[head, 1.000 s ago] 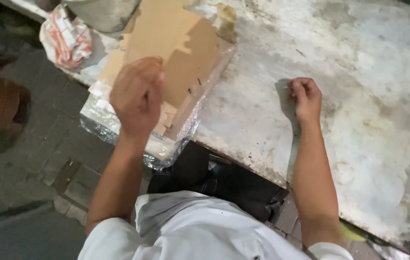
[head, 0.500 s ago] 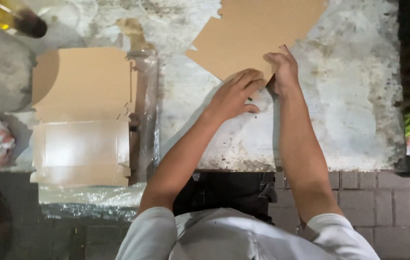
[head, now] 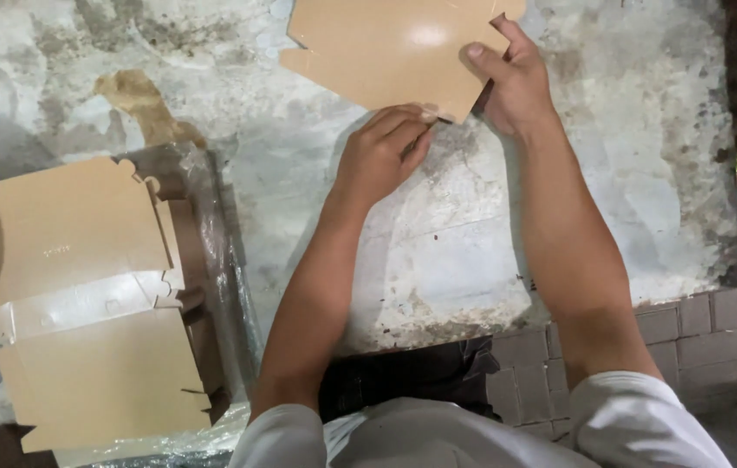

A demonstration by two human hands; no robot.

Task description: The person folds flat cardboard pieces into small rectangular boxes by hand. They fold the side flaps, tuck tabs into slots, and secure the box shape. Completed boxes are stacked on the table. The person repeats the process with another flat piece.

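The flat brown cardboard blank (head: 394, 52), smooth with notched edges, lies on the rough, stained stone counter (head: 438, 251). My left hand (head: 381, 156) presses its near edge, fingers together and curled. My right hand (head: 516, 87) pinches its right corner, thumb on top. Left of the blank sits the plastic-wrapped stack of blanks (head: 82, 303). Half a second ago both hands sat lower on the blank.

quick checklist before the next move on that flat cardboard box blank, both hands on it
1. Left hand on the near edge of the cardboard blank: ok.
2. Right hand pinching the blank's right corner: ok.
3. Blank lying flat on the worn table: cannot tell, the top is cut off.
4. Stack of blanks in plastic wrap apart from the hands: ok.
5. Table surface clean: not ok, stained.
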